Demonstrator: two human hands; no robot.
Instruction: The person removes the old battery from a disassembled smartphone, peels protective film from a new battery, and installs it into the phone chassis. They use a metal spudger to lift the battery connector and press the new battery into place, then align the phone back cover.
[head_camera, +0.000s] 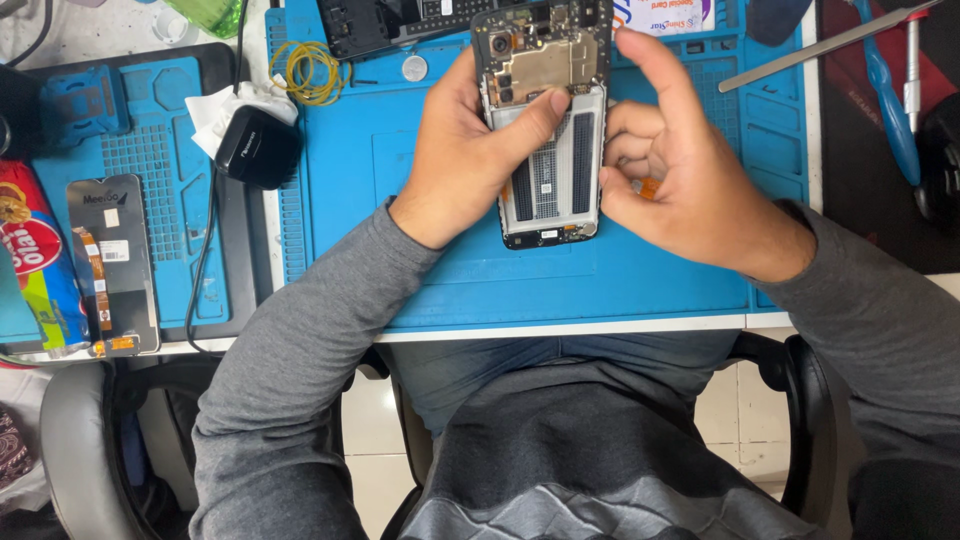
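My left hand (468, 150) is clamped on the opened black smartphone with its back cover off (548, 120), near the blue silicone repair mat's (600, 280) far edge; my right hand (680, 170) pinches its right side.

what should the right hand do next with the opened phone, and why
Probably a small pinch and gentle lift at the phone's right edge. The left hand grips the opened black smartphone with its back cover off, thumb pressed across its middle, over the blue rubber repair mat. The right hand sits at that edge with fingers curled beside a small orange flex strip, so the phone looks braced.
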